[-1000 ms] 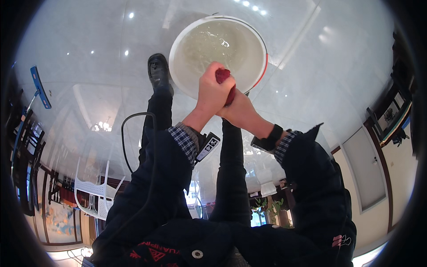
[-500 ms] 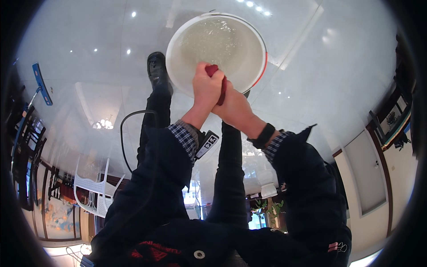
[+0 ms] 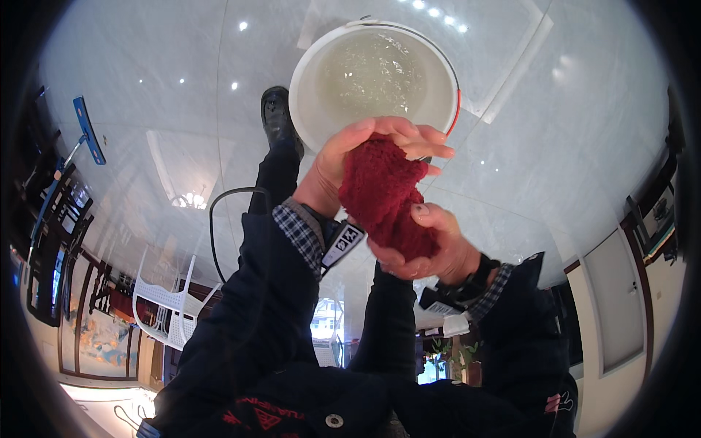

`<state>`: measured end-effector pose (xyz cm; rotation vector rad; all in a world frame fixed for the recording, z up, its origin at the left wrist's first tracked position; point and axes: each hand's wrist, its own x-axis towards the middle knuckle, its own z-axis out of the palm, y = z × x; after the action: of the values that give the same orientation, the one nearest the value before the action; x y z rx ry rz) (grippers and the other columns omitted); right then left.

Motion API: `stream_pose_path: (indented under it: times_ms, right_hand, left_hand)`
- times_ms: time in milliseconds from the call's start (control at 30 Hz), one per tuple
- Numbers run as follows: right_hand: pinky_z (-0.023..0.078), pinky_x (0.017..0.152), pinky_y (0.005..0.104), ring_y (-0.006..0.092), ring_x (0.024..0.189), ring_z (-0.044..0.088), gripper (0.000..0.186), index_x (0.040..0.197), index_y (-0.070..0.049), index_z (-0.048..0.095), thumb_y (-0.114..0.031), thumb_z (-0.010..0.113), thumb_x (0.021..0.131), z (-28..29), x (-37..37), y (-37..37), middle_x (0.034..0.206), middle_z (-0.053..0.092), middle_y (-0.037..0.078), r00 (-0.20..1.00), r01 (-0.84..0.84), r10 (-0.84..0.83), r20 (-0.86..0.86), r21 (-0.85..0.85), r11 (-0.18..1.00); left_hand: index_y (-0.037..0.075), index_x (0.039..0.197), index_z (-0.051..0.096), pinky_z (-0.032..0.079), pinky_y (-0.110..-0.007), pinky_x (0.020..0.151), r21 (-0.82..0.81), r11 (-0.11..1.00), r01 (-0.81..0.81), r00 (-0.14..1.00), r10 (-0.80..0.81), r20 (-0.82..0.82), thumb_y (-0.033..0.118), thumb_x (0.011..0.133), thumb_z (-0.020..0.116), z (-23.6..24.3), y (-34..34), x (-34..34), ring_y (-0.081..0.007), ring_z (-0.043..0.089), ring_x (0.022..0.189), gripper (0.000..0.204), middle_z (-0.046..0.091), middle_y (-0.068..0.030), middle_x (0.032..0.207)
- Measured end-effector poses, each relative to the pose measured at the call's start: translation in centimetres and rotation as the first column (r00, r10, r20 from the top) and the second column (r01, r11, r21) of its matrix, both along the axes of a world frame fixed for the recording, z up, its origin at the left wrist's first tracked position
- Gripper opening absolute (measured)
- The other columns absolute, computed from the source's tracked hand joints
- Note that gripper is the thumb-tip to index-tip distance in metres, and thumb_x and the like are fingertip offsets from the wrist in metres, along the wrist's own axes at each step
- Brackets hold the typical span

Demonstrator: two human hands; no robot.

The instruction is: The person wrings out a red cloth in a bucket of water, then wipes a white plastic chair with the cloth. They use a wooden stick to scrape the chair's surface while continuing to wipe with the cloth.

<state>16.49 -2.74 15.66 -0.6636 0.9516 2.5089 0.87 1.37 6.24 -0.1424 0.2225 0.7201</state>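
Between my hands is a crumpled, dark red cloth [image 3: 380, 179], raised near the front of a white bucket [image 3: 299, 87] of cloudy water. My left hand [image 3: 328, 164] holds the cloth's upper left part, with fingers curved over and beyond it, partly spread. My right hand [image 3: 449, 244] grips the lower right part, thumb on top and fingers beneath. Both wrists carry dark strapped devices, the left one [image 3: 339, 244] with a black-and-white label.
Grey glossy tiled floor [image 3: 540, 146] surrounds the bucket. My booted foot [image 3: 277, 117] stands left of it. A blue-headed mop [image 3: 89, 130] is at far left, a white chair [image 3: 168, 317] lower left, dark furniture along both sides, and a door [image 3: 610, 299] at right.
The cloth was squeezed in my stacked hands; now it is opened out and larger, closer to me. My left hand has moved to its upper side, my right hand down and right.
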Motion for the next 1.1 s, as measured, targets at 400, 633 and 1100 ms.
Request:
stream_pose_path:
  times_ms: [400,633,1100]
  right_hand:
    - [0.032,0.038,0.0189,0.0059,0.045,0.040,0.076,0.132,0.001,0.038,-0.051,0.067,0.085,-0.3,-1.8,-1.7,0.079,0.051,0.009,0.896,0.434,-0.438,0.073,0.070,0.898]
    - [0.025,0.041,0.0224,0.0064,0.044,0.039,0.019,0.095,-0.005,0.055,-0.004,0.070,0.082,-1.5,-0.4,-0.4,0.061,0.048,-0.002,0.788,-0.419,0.351,0.505,0.023,0.908]
    - [0.051,0.073,0.0293,0.0146,0.085,0.066,0.044,0.109,0.000,0.060,-0.016,0.080,0.074,-7.2,-5.8,-2.8,0.094,0.069,0.005,0.188,-0.779,0.222,0.957,0.007,0.627]
  left_hand:
    - [0.008,0.114,0.052,0.055,-0.042,0.087,-0.216,0.975,0.049,0.998,-0.038,0.052,0.026,0.096,0.062,0.9,1.0,0.6,-0.0342,0.063,0.106,0.027,0.061,-0.0197,0.112]
    - [0.005,0.089,0.057,0.052,-0.033,0.073,-0.208,0.900,0.384,0.764,-0.436,-0.475,0.011,0.090,0.063,0.6,1.1,-0.5,-0.0164,0.061,0.080,0.008,0.062,-0.0068,0.083]
    - [0.000,0.086,0.060,0.048,-0.031,0.064,-0.086,0.915,0.394,0.213,-0.182,-0.960,0.013,0.085,0.065,-1.3,-0.5,0.1,-0.0155,0.061,0.066,0.014,0.063,-0.0076,0.072]
